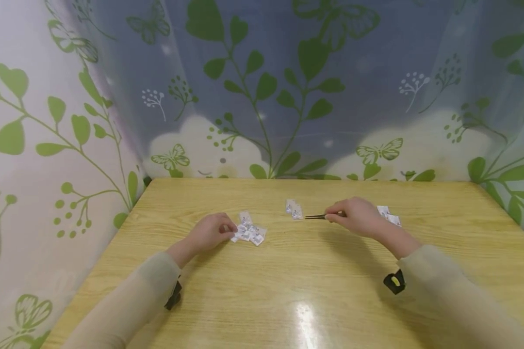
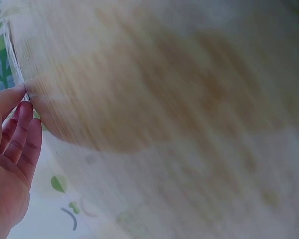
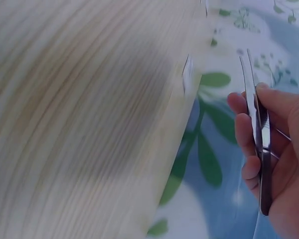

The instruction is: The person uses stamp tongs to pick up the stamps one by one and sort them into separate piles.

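Head view: right hand (image 1: 357,216) grips tweezers (image 1: 317,216) just beside two sachets (image 1: 296,212); left hand (image 1: 210,232) apparently pinches edge of sachet heap (image 1: 246,233).

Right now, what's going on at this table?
A person is working with small packets, bare-handed. The right hand holds tweezers, their tips slightly apart and pointing at the middle packets, apparently just short of them. The left hand has its fingertips at the edge of the left pile; whether it pinches a packet, I can't tell. More packets lie beyond the right wrist, partly hidden. All three groups are on the wooden table.
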The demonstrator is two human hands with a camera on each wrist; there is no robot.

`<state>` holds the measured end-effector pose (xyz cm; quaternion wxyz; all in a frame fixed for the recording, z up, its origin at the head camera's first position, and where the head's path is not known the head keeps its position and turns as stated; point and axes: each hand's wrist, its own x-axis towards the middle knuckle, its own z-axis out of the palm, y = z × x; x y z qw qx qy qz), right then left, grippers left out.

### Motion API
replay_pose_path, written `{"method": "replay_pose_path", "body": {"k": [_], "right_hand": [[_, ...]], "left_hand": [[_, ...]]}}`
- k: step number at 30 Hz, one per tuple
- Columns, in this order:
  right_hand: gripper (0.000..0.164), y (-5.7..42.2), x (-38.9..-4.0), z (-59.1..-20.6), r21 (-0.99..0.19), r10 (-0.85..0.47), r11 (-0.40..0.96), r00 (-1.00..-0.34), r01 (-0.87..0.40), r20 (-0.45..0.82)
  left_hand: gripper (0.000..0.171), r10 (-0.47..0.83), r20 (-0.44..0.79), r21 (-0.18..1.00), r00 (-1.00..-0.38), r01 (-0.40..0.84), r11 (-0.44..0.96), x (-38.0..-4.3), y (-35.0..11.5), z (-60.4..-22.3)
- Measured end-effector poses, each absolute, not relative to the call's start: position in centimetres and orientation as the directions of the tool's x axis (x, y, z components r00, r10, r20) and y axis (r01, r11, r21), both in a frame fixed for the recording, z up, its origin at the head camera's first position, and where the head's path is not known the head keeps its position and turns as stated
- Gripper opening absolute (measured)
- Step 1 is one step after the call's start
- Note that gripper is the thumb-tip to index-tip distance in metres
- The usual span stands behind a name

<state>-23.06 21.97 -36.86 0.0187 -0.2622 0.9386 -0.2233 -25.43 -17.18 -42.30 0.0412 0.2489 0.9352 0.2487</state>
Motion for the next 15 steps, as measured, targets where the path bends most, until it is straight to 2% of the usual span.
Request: {"method": "replay_pose_path", "body": {"k": [9, 15], "right_hand": [[0.021, 16.3, -24.9, -38.3, -0.383, -0.592, 0.711, -0.796, -0.589, 0.126], [0.02, 12.8, -25.5, -39.3, -0.311, -0.652, 0.697, -0.752, -0.646, 0.099]], "left_hand": [[0.007, 0.486, 0.055, 0.481, -0.872, 0.45, 0.752, -25.4, -17.0, -42.1], [0.007, 0.475, 0.038, 0.479, -0.879, 0.433, 0.763, -25.3, -17.1, -42.1]]}}
